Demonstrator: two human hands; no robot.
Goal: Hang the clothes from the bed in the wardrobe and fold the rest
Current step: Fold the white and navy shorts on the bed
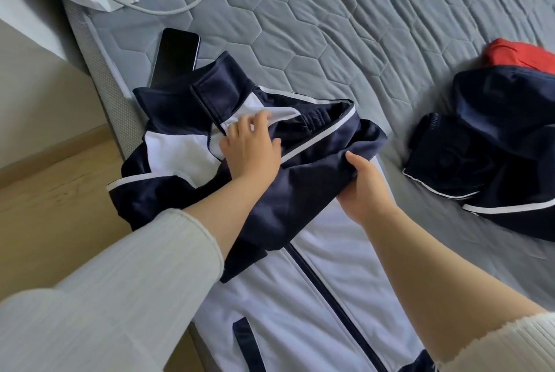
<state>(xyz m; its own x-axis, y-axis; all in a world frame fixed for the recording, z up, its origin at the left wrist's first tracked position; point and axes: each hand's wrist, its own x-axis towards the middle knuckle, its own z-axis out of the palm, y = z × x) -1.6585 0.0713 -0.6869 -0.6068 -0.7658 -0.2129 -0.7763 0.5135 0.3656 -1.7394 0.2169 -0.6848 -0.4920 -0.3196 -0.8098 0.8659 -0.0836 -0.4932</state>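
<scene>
My left hand (250, 146): fingers spread, pressing the track jacket (300, 275) chest flat.
My right hand (365, 188): pinching its navy sleeve (303, 191), at 3 o'clock of my left.
Writing: none readable.

Navy-white zip jacket (300, 266) flat on bed (330, 41), sleeve folded.

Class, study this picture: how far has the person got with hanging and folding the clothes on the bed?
Nothing looks finished. In hand: the navy and white zip jacket lies on the grey quilted bed; the left hand presses its chest while the right hand grips the folded-over navy sleeve. Left: the crumpled navy garment and the red cloth.
</scene>
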